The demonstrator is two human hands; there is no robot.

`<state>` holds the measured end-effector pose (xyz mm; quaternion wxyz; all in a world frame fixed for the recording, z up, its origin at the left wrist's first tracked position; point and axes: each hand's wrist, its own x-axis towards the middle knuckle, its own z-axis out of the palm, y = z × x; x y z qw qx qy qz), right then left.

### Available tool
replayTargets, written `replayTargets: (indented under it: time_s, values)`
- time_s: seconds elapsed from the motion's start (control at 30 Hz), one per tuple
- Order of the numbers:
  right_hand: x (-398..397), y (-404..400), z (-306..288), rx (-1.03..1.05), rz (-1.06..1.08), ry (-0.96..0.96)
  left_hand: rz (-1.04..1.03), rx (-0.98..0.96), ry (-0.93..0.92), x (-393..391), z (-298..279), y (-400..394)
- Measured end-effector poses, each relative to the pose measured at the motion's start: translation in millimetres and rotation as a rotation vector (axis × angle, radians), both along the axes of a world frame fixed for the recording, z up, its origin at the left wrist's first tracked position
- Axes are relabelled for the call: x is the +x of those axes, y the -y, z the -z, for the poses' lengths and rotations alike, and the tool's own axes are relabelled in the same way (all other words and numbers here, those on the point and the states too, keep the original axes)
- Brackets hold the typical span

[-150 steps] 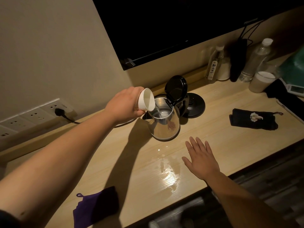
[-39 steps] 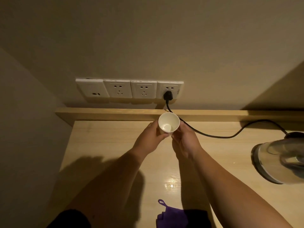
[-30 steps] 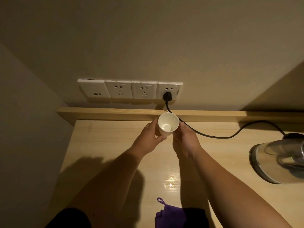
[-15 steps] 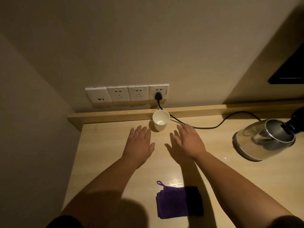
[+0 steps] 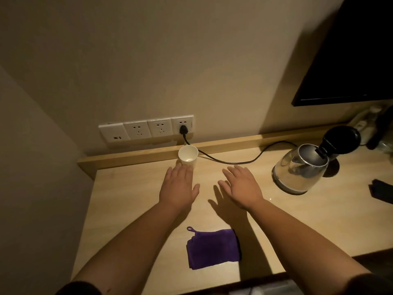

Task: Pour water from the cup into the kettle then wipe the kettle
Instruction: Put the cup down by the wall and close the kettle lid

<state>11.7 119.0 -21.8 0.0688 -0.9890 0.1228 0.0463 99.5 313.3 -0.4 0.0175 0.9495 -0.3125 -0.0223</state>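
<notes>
- The small white paper cup [image 5: 188, 155] stands upright at the back of the pale wooden desk [image 5: 131, 188], against the raised wooden ledge and just beside the black power cord [image 5: 229, 161]; it looks empty, so the pouring step is judged done
- The left hand [image 5: 179, 187] lies flat and palm-down just in front of the cup, fingers extended and close together, gripping nothing; its fingertips [image 5: 184, 168] sit very near the cup's base, though whether they touch it cannot be told
- The right hand [image 5: 242, 185] is likewise flat and palm-down, fingers slightly spread, empty; it sits between the cup and the kettle, apart from both
- The shiny steel electric kettle [image 5: 299, 170] stands to the right on the desk, its black round lid [image 5: 341, 140] hinged open; the folded purple cloth with a hanging loop [image 5: 212, 248] lies near the front edge, between the two forearms
- The step in hand is judged to be fetching the cloth for wiping; either hand would need to draw back toward the body, since the cloth lies nearer than the palms
- To do it well: take the cloth by a whole fold, not the loop, so it gives a broad wiping face; steady the kettle by its handle with the other hand; shut the lid first or keep the kettle level, since water inside could spill
</notes>
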Motion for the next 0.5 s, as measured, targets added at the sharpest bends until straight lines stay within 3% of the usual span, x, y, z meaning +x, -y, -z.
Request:
replayTargets:
  time_s: [0.2,0.5]
  values:
    - [-42.4,46.7,-1.7,0.048,-0.044,0.135,0.039,-0.019,0.0,-34.3,-7.1,44.6]
    - [-142.3,157.8,-3.6,0.053,-0.09,0.086,0.056,-0.078,-0.047,-119.5,-4.9,166.2]
